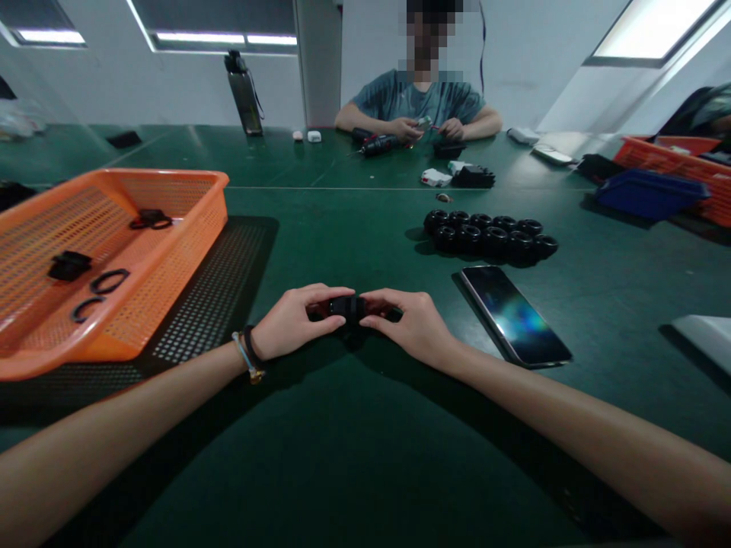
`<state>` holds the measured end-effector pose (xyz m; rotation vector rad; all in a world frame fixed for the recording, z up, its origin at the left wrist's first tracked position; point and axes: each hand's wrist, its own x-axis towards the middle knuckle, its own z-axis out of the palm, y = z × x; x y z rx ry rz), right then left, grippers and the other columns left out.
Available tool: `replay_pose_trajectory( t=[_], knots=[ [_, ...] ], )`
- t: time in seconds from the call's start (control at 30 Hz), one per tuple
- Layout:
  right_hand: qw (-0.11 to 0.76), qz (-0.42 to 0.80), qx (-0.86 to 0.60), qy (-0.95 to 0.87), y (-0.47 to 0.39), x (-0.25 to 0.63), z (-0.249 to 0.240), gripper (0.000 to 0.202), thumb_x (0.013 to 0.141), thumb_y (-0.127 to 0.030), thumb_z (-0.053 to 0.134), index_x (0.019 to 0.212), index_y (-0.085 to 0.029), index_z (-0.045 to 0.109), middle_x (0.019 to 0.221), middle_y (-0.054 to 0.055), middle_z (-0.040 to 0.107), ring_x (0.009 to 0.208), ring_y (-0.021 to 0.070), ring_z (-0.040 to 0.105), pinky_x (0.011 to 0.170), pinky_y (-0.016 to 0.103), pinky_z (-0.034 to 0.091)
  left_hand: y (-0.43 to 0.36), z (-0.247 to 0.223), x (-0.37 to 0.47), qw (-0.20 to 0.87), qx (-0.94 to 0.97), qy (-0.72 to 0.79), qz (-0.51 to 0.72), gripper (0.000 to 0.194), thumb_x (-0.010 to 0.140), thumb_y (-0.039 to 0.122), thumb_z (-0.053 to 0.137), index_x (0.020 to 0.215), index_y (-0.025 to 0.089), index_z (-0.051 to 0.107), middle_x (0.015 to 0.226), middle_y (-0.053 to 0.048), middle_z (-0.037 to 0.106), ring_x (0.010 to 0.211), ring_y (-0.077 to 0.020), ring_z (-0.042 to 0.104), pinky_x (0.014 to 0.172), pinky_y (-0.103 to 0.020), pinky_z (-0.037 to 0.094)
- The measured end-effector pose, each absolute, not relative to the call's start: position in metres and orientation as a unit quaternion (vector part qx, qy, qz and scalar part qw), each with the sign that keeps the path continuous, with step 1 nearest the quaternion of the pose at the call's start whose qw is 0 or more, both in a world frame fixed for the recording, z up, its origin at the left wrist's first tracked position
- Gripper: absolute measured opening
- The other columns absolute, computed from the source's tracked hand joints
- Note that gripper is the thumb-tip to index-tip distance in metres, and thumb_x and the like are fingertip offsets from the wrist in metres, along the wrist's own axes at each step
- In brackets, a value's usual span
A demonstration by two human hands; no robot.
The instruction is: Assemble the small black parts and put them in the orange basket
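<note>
Between my hands, low over the green table (343, 457), is a small black part (348, 307); its exact kind is hard to make out. My left hand (297, 316) pinches its left side with thumb and fingers. From the right, my right hand (408, 320) grips the other side in the same way. The fingers cover both ends of the part. Several glossy black round pieces (494, 240) with openings on top stand in rows beyond my right hand.
An orange basket (199, 236) at the left contains black rings (108, 281) and black parts (69, 265). A phone (514, 316) lies right of my right hand. Farther back are a power drill (378, 144), a bottle (244, 95), a blue bin (651, 194) and a seated person (419, 103).
</note>
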<state>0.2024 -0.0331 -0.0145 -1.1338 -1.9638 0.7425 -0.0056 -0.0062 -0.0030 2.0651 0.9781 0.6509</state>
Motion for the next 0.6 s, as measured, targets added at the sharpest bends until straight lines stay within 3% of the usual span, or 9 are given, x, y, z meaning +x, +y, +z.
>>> replay_pose_trajectory(
  t=[0.6],
  knots=[
    [0.356, 0.268, -0.456, -0.771, -0.0331, 0.2017, -0.0124, 0.022, 0.077, -0.016, 0.068, 0.098, -0.018, 0.07, 0.087, 0.002, 0.074, 0.077, 0.0159, 0.068, 0.069, 0.029, 0.055, -0.0059, -0.0012, -0.0055, 0.375, 0.806, 0.386, 0.245, 0.043, 0.077, 0.036, 0.057, 0.115, 0.017, 0.063, 0.104, -0.006, 0.063, 0.087, -0.0172, 0.062, 0.078, -0.028, 0.053]
  ],
)
